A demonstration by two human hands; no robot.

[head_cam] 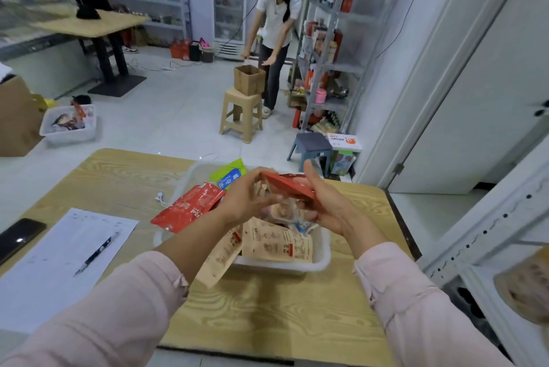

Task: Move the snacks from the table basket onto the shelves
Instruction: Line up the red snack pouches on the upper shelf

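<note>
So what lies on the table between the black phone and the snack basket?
In the head view: a white paper sheet with a pen on it, then a red packet at the basket rim.

We see both arms covered by long, loose sleeves of pale pink cloth, the left sleeve (pixel 104 307) and the right sleeve (pixel 416 307) alike in colour and softly creased. Each ends in a gathered cuff at the wrist, and on the left cuff (pixel 179 278) we make out a small knot or bow of the same cloth. The left hand (pixel 246 200) and right hand (pixel 332 209) are bare.
</note>
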